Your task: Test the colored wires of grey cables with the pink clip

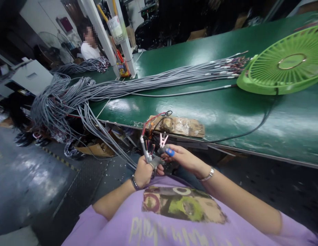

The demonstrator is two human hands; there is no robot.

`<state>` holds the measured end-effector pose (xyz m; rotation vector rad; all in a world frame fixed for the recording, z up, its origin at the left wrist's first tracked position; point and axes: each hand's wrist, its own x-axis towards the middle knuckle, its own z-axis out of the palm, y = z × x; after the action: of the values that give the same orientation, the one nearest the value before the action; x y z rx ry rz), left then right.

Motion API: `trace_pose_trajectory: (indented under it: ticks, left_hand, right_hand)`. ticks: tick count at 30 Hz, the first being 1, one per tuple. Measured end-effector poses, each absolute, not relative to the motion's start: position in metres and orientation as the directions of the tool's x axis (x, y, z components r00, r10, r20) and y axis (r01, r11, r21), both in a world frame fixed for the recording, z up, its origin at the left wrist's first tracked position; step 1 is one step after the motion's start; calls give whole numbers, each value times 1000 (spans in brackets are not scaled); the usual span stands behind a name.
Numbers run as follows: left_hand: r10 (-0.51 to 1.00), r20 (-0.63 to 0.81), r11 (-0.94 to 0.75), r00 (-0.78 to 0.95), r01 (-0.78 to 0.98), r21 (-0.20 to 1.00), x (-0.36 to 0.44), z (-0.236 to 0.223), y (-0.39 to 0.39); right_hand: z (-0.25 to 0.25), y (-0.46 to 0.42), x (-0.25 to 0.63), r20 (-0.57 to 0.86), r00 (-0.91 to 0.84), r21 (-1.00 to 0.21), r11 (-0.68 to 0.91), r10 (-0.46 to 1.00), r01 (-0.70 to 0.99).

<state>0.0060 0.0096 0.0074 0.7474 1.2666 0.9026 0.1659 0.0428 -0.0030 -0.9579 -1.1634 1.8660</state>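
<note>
Fine two-handed work, kept close in

A long green table (212, 106) bears a bundle of grey cables (148, 81), probably laid lengthwise so their ends stay together. A wooden board (186, 126) sits at the near edge, perhaps as a work rest. Just before it, the left hand (145, 172) curls tightly round a grey cable end (144, 148), seemingly steadying it; the right hand's (178, 155) fingers are drawn together by a pink clip (163, 140), their hold unclear
</note>
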Motion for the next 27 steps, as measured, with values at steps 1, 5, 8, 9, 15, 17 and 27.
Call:
trace_pose_trajectory:
  ticks: [1,5,8,9,15,17,27]
  left_hand:
    - [884,-466,464,29,-174,869,7,6,10]
    - [896,-444,430,-22,-213,877,9,4,10]
    - [900,-436,429,13,-211,878,9,6,9]
    - [899,-436,434,37,-202,878,8,6,9]
    - [907,-387,409,167,-118,905,-2,-1,7]
    - [908,-399,415,124,-148,898,-4,-5,7]
    - [879,-470,419,-81,-340,842,6,0,8]
  right_hand:
    - [-3,40,166,-205,-451,-916,-333,869,-225]
    - [-2,24,152,-142,-448,-863,-332,883,-381]
    - [-3,19,139,-122,-435,-819,-338,892,-464]
    - [-2,20,137,-120,-438,-821,-337,891,-461]
    - [4,37,137,-148,-550,-904,-339,822,-262]
    - [5,40,136,-167,-581,-889,-376,796,-260]
    - [9,35,135,-210,-456,-872,-376,865,-313]
